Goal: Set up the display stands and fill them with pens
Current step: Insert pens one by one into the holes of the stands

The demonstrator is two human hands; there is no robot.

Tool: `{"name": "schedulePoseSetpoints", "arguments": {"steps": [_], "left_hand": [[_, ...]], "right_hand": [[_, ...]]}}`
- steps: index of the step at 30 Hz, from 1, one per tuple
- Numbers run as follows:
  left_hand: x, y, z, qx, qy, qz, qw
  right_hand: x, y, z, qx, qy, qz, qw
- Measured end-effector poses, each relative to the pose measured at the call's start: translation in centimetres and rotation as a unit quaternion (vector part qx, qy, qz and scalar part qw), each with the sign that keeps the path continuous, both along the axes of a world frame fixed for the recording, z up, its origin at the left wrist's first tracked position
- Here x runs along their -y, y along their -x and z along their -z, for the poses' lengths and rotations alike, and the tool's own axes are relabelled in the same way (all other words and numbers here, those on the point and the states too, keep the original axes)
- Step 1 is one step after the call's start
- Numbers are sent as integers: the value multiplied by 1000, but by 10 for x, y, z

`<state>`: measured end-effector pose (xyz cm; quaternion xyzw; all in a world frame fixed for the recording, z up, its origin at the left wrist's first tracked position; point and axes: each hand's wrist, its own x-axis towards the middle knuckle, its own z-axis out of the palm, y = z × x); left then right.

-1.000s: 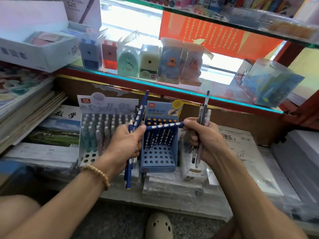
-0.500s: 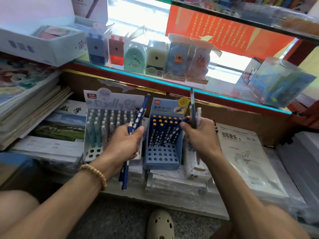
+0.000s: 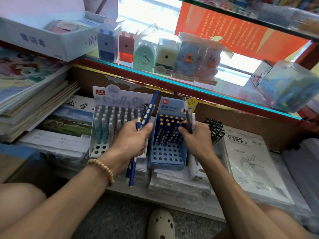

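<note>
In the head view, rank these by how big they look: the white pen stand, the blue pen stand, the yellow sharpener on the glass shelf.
1. White pen stand, though the left hand hides part of it.
2. Blue pen stand, close behind it.
3. Yellow sharpener, clearly the smallest, though it sits farther from the camera.

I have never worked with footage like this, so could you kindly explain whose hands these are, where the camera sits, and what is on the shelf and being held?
There is no machine here: a person wears one camera on the head, looking down at their own bare hands. The left hand grips a bundle of dark blue spotted pens. The right hand holds a few other pens upright at the blue display stand, which is partly filled. Beside it stands a white display stand of pastel pens, among stacked notebooks.
</note>
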<state>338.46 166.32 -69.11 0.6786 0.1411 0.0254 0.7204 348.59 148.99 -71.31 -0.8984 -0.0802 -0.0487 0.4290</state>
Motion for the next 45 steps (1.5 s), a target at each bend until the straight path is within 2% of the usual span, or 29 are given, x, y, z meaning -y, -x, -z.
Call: {"name": "schedulePoseSetpoints", "arguments": {"steps": [3,14,17,20,24,31,36,39,45], "left_hand": [[2,0,0,-1,4,4,1000],[0,4,3,-16,17,42,999],[4,5,3,-10,8,55,998],[4,6,3,-9,4,74,997],[8,7,4,-24,-17,131,991],[15,9,8,-29,-79,184,979],[14,10,14,-35,-89,144,985],[11,10,19,-46,-49,98,993],[11,7,19,-45,4,69,997]], "right_hand": [[-4,3,1,-2,39,-25,999],[-20,5,12,-39,56,-26,997],[-17,9,9,-29,2,19,999],[-15,11,-4,-12,-112,55,992],[-9,18,-33,-99,-302,24,948],[-1,23,-45,-181,-344,-44,920],[18,13,-54,-147,-412,5,899],[30,6,-55,-93,-390,51,915],[25,4,-36,-34,-193,85,977]]}}
